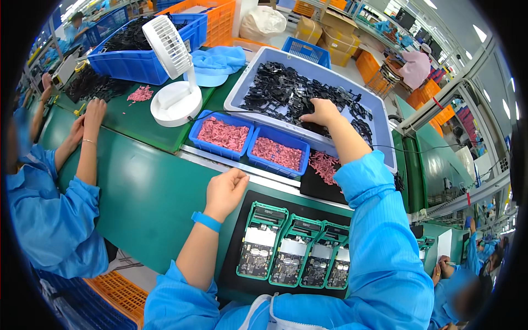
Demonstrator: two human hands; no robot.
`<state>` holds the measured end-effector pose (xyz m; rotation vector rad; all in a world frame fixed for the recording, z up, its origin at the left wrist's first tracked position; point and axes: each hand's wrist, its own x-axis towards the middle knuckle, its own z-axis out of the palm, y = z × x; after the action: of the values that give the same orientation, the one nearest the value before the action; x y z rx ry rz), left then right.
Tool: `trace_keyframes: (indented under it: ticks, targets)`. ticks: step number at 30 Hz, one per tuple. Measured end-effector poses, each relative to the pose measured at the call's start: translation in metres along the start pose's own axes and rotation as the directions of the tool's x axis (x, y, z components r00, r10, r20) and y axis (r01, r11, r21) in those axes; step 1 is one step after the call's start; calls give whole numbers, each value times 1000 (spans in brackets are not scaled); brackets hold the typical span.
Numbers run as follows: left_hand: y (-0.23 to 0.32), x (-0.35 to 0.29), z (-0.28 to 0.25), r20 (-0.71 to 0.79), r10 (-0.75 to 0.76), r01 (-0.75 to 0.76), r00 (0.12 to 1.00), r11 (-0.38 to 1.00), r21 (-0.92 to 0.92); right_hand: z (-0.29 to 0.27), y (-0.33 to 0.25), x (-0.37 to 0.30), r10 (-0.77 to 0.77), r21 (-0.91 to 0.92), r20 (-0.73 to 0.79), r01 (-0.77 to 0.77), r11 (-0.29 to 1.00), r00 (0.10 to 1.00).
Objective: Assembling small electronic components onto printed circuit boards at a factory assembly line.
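My right hand point(323, 113) reaches into a large pale grey-blue bin point(237, 94) heaped with small black plastic parts point(280, 88). Thumb and forefinger are apart over the heap; the other fingers are partly hidden. My left hand point(225, 193), a blue band on its wrist, hovers over the green bench with fingers closed; whatever they hold, if anything, is hidden. Below it, several green frames with circuit boards point(290, 258) lie in a row on a black mat point(231, 275), partly covered by my right sleeve. Two small blue trays point(193, 135) of pink pieces point(276, 153) stand before the bin.
Loose pink pieces point(324, 166) lie on a dark pad right of the trays. A white fan point(175, 104) stands left of the bin, near a blue cap point(219, 63) and a blue crate point(148, 67) of black parts. A co-worker's hands point(94, 113) work at left. A cable crosses the bin.
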<state>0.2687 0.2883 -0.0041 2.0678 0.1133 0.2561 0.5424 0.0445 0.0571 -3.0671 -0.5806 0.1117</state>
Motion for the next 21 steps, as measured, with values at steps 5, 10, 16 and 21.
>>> trace_keyframes:
  ticks: [5, 10, 16, 21]
  targets:
    - [-1, 4, 2, -8, 17, -17, 1000, 1000, -16, -9, 30, 10, -19, -64, -153, 10, 998, 988]
    - [-5, 4, 1, -17, 28, -29, 999, 999, -23, -30, 54, -12, 250, 342, -155, -185, 921, 956]
    - [-4, 3, 4, -97, 0, -15, 995, 987, -163, -37, 55, -54, 456, 900, -150, -71, 431, 877]
    - [16, -5, -9, -132, 38, -117, 991, 735, -668, -59, -43, -115, 88, 574, -565, 315, 756, 820]
